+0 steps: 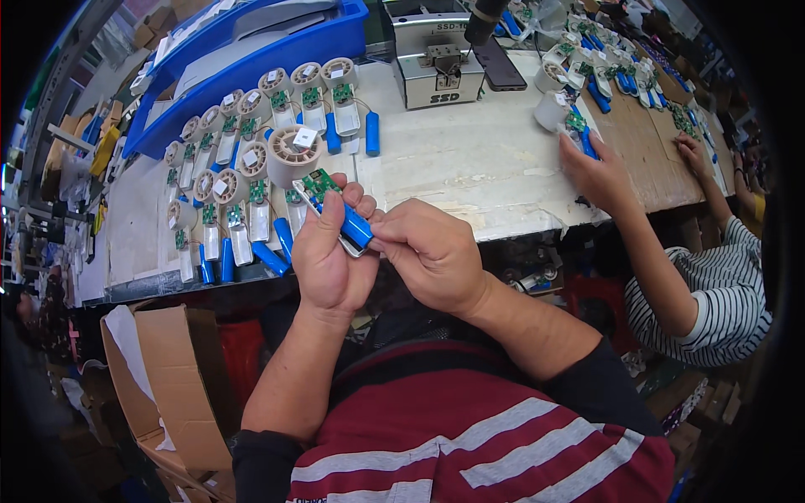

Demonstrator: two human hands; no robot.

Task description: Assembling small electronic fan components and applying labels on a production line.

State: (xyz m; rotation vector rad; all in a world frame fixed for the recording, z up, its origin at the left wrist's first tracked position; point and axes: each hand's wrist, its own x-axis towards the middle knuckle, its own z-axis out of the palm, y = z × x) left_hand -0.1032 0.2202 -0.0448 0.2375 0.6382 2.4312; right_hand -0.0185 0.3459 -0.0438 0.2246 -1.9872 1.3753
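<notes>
My left hand (329, 264) is wrapped round the open handle shell of a small white handheld fan (289, 170), its round slotted head pointing away from me. A green circuit board (319, 181) sits in the shell near the head. A blue cylindrical battery (357, 228) lies along the handle, partly covered by my left thumb. At the battery's near end, my right hand (436, 256) is closed in a pinch, fingertips touching that end; anything small between them is hidden.
Several similar fans (228, 186) with loose blue batteries stand in rows on the left. Behind them is a blue bin (348, 33). A grey metal machine (438, 80) and a phone (499, 65) are at the back. A co-worker's hand (599, 172) holds another fan at right. A cardboard box (180, 377) stands below.
</notes>
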